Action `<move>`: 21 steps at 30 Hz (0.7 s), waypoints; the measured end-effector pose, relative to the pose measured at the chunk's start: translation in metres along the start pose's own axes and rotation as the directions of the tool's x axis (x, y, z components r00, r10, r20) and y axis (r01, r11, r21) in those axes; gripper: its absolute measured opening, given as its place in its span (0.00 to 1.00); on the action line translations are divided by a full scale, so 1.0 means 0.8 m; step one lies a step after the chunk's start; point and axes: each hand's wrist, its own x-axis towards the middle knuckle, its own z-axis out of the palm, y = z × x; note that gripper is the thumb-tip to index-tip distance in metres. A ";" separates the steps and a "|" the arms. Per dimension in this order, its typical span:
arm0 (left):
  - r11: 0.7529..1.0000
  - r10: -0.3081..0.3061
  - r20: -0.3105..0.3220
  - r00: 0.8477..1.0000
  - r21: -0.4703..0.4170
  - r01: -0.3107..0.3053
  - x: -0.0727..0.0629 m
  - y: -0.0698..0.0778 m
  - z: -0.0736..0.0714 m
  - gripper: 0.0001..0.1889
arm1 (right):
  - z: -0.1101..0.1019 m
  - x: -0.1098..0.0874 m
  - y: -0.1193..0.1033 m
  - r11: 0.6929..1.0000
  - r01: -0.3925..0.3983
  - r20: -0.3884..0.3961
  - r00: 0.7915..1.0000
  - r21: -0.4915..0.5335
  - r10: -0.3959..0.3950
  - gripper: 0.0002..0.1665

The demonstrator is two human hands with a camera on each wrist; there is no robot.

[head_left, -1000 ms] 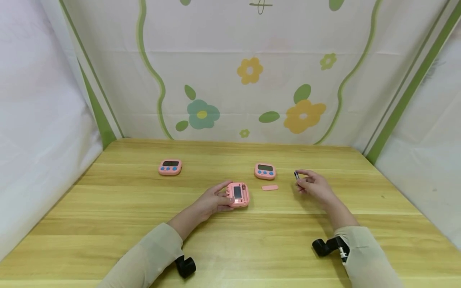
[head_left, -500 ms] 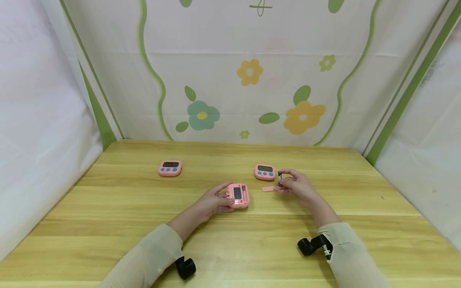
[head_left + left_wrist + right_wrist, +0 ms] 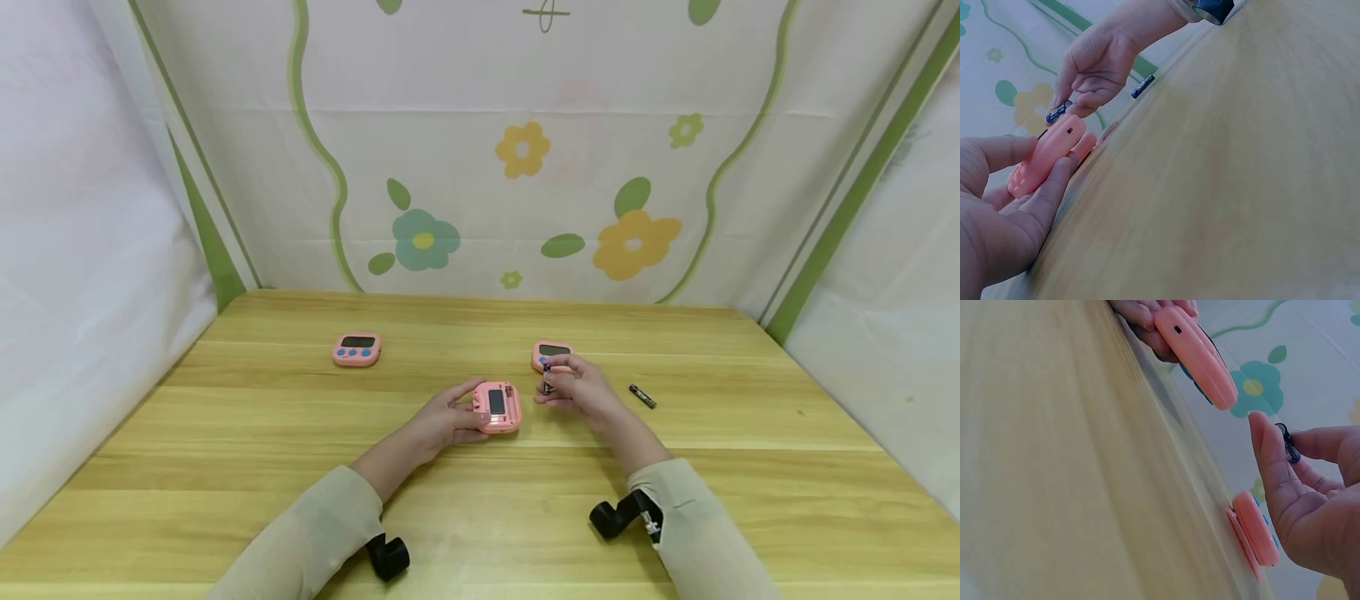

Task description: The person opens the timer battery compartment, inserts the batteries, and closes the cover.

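My left hand (image 3: 444, 423) grips a pink digital timer (image 3: 501, 419) by its left side, held above the table. Its back faces up, showing a battery slot along the right side. To the right, my right hand (image 3: 588, 396) pinches a small dark battery (image 3: 547, 380) between thumb and fingers, a short gap from the timer. In the right wrist view the battery (image 3: 1287, 443) shows between the fingertips. A pink battery cover (image 3: 1244, 544) lies beside a second timer (image 3: 1256, 528); my right hand hides the cover in the head view.
A loose battery (image 3: 642, 396) lies on the wooden table (image 3: 480, 517), right of my right hand. One more pink timer (image 3: 357, 350) with blue buttons sits at the back left. A flower-patterned cloth (image 3: 450, 150) hangs behind the table.
My right hand has moved left with the battery, from the right side to close beside the held timer. The loose battery has come into sight. My left hand stays in place.
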 end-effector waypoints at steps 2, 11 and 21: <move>1.000 0.002 0.000 1.000 -0.004 -0.002 0.000 0.000 0.000 0.35 | 0.003 0.000 0.001 1.000 -0.007 -0.004 1.000 0.013 0.007 0.21; 1.000 0.009 0.004 1.000 -0.002 -0.009 0.001 0.000 0.000 0.35 | 0.013 -0.003 0.002 0.998 -0.007 0.015 1.000 0.059 0.007 0.11; 1.000 0.013 -0.002 1.000 -0.006 -0.013 0.002 0.000 0.000 0.34 | 0.018 -0.004 0.004 0.998 0.025 0.050 0.998 0.053 -0.028 0.05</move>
